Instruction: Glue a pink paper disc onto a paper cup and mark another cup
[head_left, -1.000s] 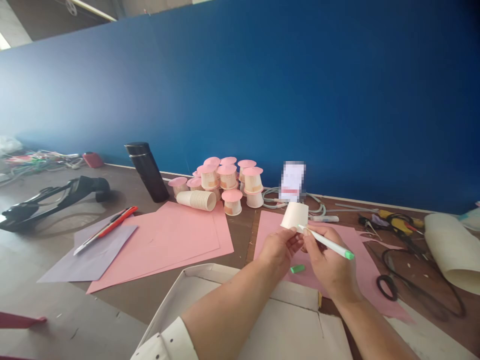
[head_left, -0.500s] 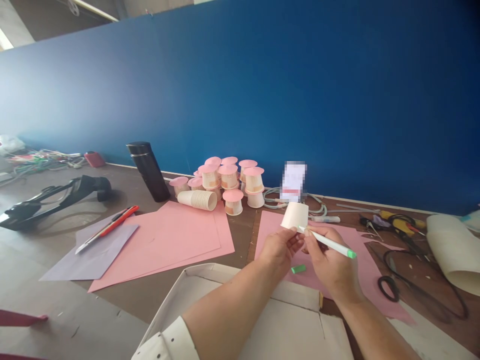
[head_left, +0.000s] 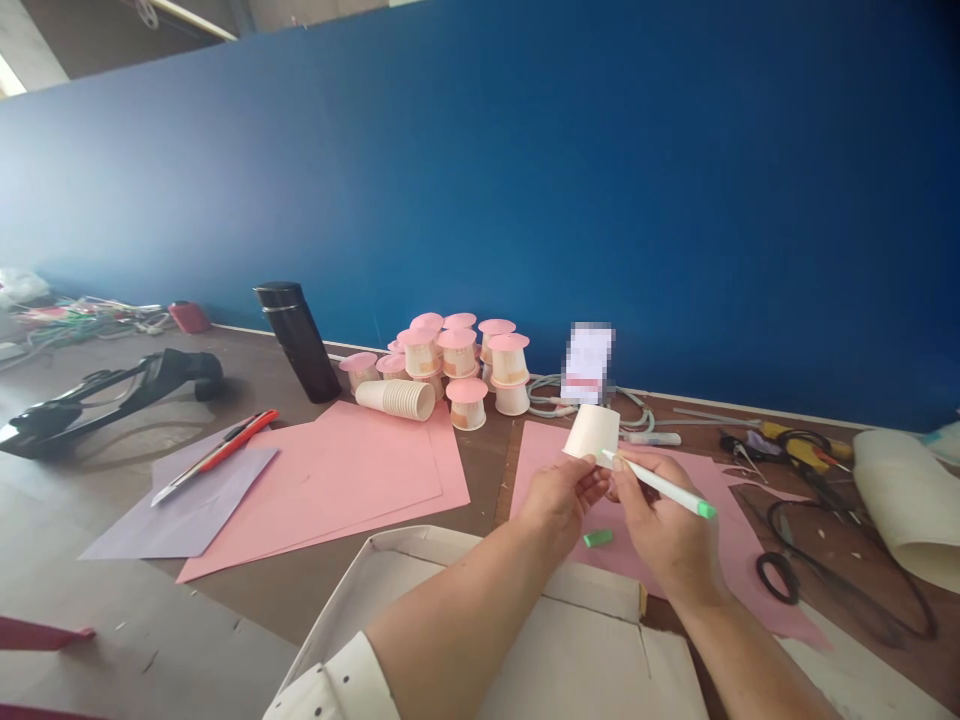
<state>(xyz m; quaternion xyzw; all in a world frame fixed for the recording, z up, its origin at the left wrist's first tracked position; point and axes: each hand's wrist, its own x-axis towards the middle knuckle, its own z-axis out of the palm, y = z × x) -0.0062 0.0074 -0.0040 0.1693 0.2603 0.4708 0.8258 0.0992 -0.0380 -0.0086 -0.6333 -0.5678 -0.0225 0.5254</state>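
Observation:
A white paper cup (head_left: 593, 432) is upside down in my left hand (head_left: 559, 500), whose fingers pinch its rim. My right hand (head_left: 671, 520) is closed round a white marker (head_left: 664, 487) with a green end; its tip meets the cup's side near the rim. Below the hands, a green pen cap (head_left: 598, 538) lies on a pink sheet (head_left: 540, 450). Beyond and to the left stand several upturned cups with pink paper discs on top (head_left: 457, 350). A nested stack of plain cups (head_left: 395, 399) lies on its side by them.
Pink sheets (head_left: 337, 480), a red utility knife (head_left: 232, 442) on lilac paper (head_left: 225, 515) and a black bottle (head_left: 300, 345) are to the left. A phone (head_left: 587, 360) leans at the blue wall. Cables (head_left: 810, 510) and a large white roll (head_left: 907, 510) lie right; a cardboard box (head_left: 427, 575) sits in front.
The marker tip has shifted slightly on the cup, and a small pale green mark now shows there. Both hands keep their hold.

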